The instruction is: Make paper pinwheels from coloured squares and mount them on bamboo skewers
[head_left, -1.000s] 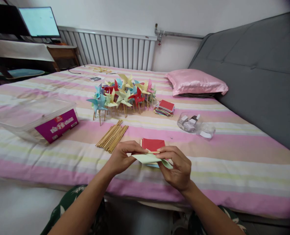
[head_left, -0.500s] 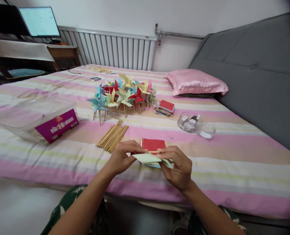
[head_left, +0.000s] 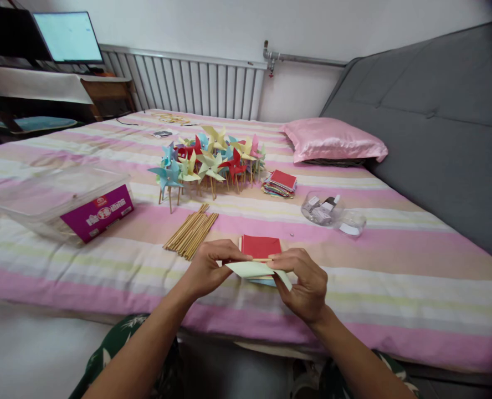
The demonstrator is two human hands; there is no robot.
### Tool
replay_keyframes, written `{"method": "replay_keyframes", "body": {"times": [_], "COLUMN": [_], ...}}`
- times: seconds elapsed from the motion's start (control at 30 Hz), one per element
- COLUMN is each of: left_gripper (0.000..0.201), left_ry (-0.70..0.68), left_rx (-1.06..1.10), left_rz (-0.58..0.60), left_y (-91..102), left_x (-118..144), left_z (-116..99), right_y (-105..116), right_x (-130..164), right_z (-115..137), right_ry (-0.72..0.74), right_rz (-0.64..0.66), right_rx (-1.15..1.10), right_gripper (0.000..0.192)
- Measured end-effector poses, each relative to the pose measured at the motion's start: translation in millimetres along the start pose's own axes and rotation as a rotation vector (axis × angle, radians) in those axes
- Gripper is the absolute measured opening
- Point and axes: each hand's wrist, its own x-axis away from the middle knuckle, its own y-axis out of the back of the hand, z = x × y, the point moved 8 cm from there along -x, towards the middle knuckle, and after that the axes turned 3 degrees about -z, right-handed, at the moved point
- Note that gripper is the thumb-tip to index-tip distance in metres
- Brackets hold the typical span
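Over the last second, our right hand (head_left: 302, 282) has shifted slightly outward, away from our left hand (head_left: 213, 269). In its grasp, the right-hand flap of our pale green paper (head_left: 249, 270) has lost some of its curl and now hangs flatter and straighter beside the thumb.

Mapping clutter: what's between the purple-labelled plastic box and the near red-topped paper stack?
Head view: a bundle of wooden sticks on the striped bedspread, then part of the left hand toward the paper stack.
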Motion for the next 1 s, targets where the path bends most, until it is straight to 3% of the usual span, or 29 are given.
{"method": "replay_keyframes", "body": {"times": [0.27, 0.4, 0.6, 0.77, 0.83, 1.0], "left_gripper": [0.015, 0.014, 0.018, 0.026, 0.031, 0.028], "left_ry": [0.052, 0.094, 0.252, 0.296, 0.359, 0.568], "left_rx": [0.02, 0.07, 0.086, -0.173, -0.154, 0.162], "left_rz": [0.009, -0.012, -0.028, 0.163, 0.204, 0.011], "left_y": [-5.2, -9.7, -20.9, -29.4, -31.6, -30.0], "left_x": [-1, -1, 1, 6, 9, 11], "left_z": [-3, 1, 23, 37, 45, 60], "right_y": [3, 2, -3, -9, -7, -6], "right_x": [-1, 0, 7, 18, 24, 34], "right_z": [4, -3, -50, -87, -98, -109], "right_ry": [0.049, -0.019, -0.467, -0.848, -0.977, -1.124], "right_rz": [-0.019, -0.006, 0.04, 0.038, -0.02, -0.197], "right_rx": [0.086, 0.115, -0.028, -0.306, -0.384, -0.599], "right_gripper": [0.021, 0.02, 0.022, 0.038, 0.043, 0.047]}}
